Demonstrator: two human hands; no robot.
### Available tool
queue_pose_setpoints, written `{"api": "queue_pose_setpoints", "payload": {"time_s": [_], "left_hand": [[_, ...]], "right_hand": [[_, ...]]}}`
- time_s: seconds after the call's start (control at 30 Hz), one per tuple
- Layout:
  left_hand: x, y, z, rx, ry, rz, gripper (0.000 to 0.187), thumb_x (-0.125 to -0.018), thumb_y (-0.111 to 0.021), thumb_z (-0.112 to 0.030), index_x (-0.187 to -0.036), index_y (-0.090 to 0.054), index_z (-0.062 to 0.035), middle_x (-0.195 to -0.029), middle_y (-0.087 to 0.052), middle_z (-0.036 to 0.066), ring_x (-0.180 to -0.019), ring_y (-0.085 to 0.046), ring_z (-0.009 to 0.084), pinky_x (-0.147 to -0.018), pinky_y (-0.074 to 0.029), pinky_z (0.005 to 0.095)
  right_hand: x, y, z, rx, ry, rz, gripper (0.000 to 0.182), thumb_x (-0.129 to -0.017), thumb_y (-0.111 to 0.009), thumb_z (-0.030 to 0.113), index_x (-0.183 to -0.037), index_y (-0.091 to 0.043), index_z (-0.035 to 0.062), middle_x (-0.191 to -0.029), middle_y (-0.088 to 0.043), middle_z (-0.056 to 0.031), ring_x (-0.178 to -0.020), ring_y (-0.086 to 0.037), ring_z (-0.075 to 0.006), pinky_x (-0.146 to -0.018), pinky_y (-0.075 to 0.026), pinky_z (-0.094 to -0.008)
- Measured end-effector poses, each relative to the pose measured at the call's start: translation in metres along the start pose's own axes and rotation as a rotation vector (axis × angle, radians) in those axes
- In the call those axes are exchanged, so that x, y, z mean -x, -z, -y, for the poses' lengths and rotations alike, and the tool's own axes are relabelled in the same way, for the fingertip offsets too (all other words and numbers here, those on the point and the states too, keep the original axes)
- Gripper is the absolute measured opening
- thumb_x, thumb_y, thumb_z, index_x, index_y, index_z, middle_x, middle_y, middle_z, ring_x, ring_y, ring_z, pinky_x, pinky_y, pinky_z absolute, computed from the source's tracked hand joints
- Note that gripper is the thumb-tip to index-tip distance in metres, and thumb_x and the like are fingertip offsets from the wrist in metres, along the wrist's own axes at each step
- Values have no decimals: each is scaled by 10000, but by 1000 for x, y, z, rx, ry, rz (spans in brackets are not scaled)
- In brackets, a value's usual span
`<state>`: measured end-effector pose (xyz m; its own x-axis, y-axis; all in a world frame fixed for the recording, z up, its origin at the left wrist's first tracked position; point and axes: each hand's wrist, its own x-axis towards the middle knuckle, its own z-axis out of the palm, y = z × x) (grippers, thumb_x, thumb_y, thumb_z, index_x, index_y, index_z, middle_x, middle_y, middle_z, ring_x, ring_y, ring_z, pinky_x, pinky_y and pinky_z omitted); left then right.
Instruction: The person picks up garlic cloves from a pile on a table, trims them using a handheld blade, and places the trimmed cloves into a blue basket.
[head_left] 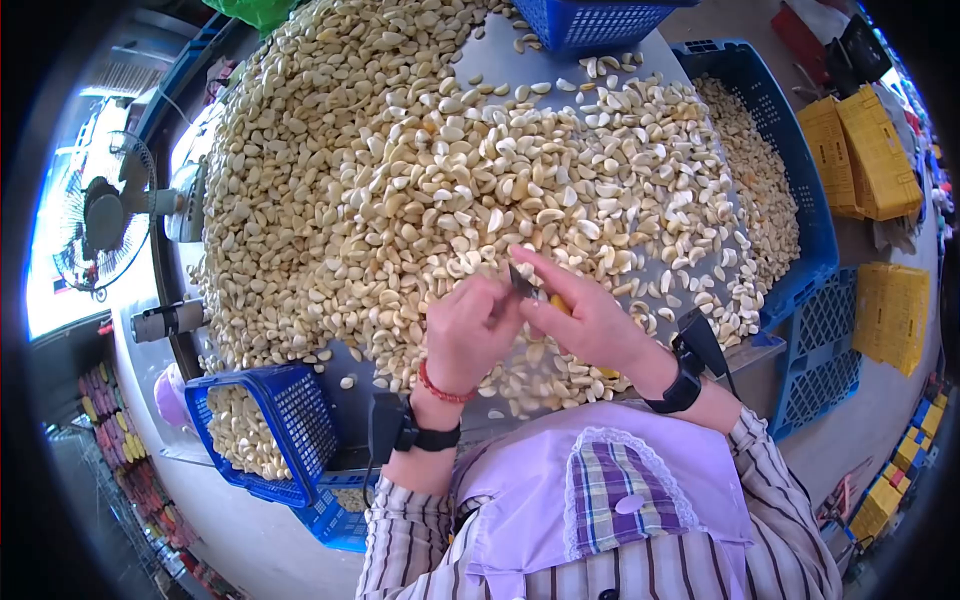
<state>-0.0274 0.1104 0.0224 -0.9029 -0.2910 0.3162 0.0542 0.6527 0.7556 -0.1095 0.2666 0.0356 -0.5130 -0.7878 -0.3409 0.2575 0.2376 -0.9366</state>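
Many pale, cashew-like kernels [400, 190] are heaped over a metal table [640, 65]. My left hand [470, 330], with a red bracelet at the wrist, is closed above the heap, its fingers pressed together; what it holds is hidden. Close to its right, my right hand [572, 305] grips a small knife [521, 282] with a dark blade pointing toward the left hand and a bit of yellow handle showing. The two hands nearly touch at the blade.
Kernels fill a blue basket [315, 415] at the lower left and a large blue crate [825, 225] at the right. Another blue basket [590, 25] stands at the top. A fan [105, 215] is at the left, yellow crates [885, 150] at the right.
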Motion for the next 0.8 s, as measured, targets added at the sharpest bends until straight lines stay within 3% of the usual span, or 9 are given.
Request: {"api": "queue_pose_setpoints", "payload": {"time_s": [0.1,0.13,0.23,0.27,0.33,0.47,0.53,0.6,0.8], "left_hand": [[16,6,-4,418,383,52,65,-769,-631,-17,-774,-581,-59,-607,-505,4,-461,-445,89,-438,-340,202],[18,7,3,420,384,53,65,-769,-631,-17,-774,-581,-59,-607,-505,4,-461,-445,89,-438,-340,202],[12,9,24,1403,522,-118,81,-861,-461,-98,-902,-529,-83,-654,-400,24,-482,-346,98,-439,-294,212],[2,10,34,1475,469,-192,35,-882,-507,-89,-873,-534,-69,-719,-530,55,-488,-398,96,-464,-348,219],[-4,14,78,726,441,-124,77,-888,-566,-129,-902,-591,-57,-702,-543,40,-512,-467,110,-471,-394,253],[-27,-8,91,44,429,5,141,-877,-610,-158,-956,-643,-45,-720,-591,48,-578,-565,147,-509,-445,276],[-26,-14,93,-403,2,40,183,-862,-628,-145,-1019,-661,-57,-810,-642,72,-663,-624,188,-571,-484,283],[-22,-13,97,-367,-1,53,178,-849,-632,-125,-1012,-661,-61,-855,-655,93,-661,-623,221,-585,-489,283],[-10,-10,57,248,316,38,136,-832,-674,-108,-933,-664,-18,-801,-648,65,-633,-576,111,-573,-457,241]], "right_hand": [[5,0,-3,-201,-126,28,513,-947,-524,248,-1421,-374,125,-733,-540,5,-566,-499,-42,-517,-419,-202],[5,1,-9,-317,-185,22,487,-956,-504,238,-1418,-385,140,-729,-540,9,-517,-476,-30,-476,-400,-190],[4,7,-10,-452,-234,-88,435,-967,-475,237,-1389,-425,142,-701,-525,18,-446,-417,-28,-420,-365,-171],[5,9,-9,-517,-264,-143,425,-967,-474,239,-1377,-439,136,-691,-519,19,-444,-417,-33,-422,-367,-169],[5,10,-8,-483,-246,-164,412,-967,-474,244,-1360,-455,125,-685,-511,20,-449,-420,-36,-419,-369,-167],[7,13,-10,-494,-191,-166,428,-967,-480,244,-1376,-437,125,-691,-515,16,-469,-431,-30,-422,-370,-170],[9,13,-11,-479,-185,-167,435,-967,-481,243,-1382,-430,125,-692,-516,14,-474,-433,-28,-424,-370,-171],[11,14,-14,-473,-163,-170,454,-964,-491,253,-1394,-415,130,-693,-523,14,-479,-438,-22,-430,-369,-169],[16,6,-13,-175,-106,-164,584,-923,-567,275,-1436,-335,122,-698,-542,12,-509,-468,-38,-463,-394,-183]]}}
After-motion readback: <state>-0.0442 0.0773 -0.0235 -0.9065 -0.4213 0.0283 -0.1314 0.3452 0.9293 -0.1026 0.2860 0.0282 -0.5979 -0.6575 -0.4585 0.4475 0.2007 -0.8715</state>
